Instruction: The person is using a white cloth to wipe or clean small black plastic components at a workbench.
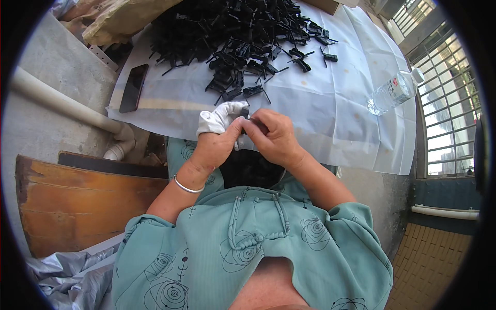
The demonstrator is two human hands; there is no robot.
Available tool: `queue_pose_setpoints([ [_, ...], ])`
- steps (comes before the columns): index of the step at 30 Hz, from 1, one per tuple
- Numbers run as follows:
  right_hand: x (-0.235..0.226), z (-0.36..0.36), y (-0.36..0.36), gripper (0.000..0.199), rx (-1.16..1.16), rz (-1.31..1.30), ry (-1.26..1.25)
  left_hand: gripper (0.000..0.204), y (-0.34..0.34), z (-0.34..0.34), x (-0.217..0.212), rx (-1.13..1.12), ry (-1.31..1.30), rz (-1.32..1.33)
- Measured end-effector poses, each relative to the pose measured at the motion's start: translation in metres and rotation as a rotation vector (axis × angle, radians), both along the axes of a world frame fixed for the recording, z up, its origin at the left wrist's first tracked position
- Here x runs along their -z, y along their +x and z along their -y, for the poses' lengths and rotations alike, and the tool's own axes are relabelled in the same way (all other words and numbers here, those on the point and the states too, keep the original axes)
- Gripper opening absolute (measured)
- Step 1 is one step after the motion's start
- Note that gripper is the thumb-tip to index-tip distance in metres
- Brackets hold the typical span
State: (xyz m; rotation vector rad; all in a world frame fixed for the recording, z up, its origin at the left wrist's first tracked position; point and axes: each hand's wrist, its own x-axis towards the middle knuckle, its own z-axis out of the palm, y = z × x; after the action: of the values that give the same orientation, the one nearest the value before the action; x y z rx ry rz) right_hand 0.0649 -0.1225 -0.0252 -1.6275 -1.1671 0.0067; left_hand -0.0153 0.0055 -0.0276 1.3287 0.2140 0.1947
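Observation:
My left hand (pixel 219 139) wears a white glove (pixel 219 118) over part of it, with the thumb bare. Its fingers are closed on a small black plastic part (pixel 245 111), held just past the near edge of the table. My right hand (pixel 272 135) meets it there, thumb and fingertips pinched against the same part. Most of that part is hidden by the fingers. Beyond my hands lies a large heap of similar black plastic parts (pixel 243 49), several with thin prongs sticking out.
A dark phone (pixel 134 88) lies on the white-sheeted table (pixel 341 111) at left. At right a clear water bottle (pixel 393 92) lies tilted. A wooden board (pixel 88 201) and a pale pipe (pixel 62 101) are at my left, a barred window (pixel 447 98) at right.

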Motion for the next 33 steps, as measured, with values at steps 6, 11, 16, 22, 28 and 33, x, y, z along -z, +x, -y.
queue_pose_setpoints([
  [6, -0.011, 0.000, 0.006, 0.025, 0.028, -0.636, -0.126, 0.025, -0.010, 0.001, -0.015, 0.031, 0.245, 0.041],
  [11, -0.013, 0.005, 0.001, 0.028, -0.019, -0.227, -0.214, 0.027, -0.008, 0.003, -0.007, -0.048, 0.317, 0.029],
  [16, -0.009, 0.002, -0.002, 0.024, -0.002, -0.326, -0.292, 0.026, -0.006, 0.008, 0.007, -0.256, 0.822, 0.302],
  [22, 0.008, 0.001, -0.002, 0.021, -0.049, -0.507, -0.167, 0.030, -0.008, 0.010, 0.003, -0.197, 0.702, 0.268],
  [28, 0.001, 0.020, 0.013, 0.016, -0.031, -0.256, -0.378, 0.029, -0.006, -0.005, -0.005, -0.052, 0.194, 0.156],
  [33, 0.002, 0.023, 0.013, 0.015, 0.000, -0.245, -0.215, 0.031, -0.006, -0.003, -0.005, -0.041, 0.112, 0.056],
])
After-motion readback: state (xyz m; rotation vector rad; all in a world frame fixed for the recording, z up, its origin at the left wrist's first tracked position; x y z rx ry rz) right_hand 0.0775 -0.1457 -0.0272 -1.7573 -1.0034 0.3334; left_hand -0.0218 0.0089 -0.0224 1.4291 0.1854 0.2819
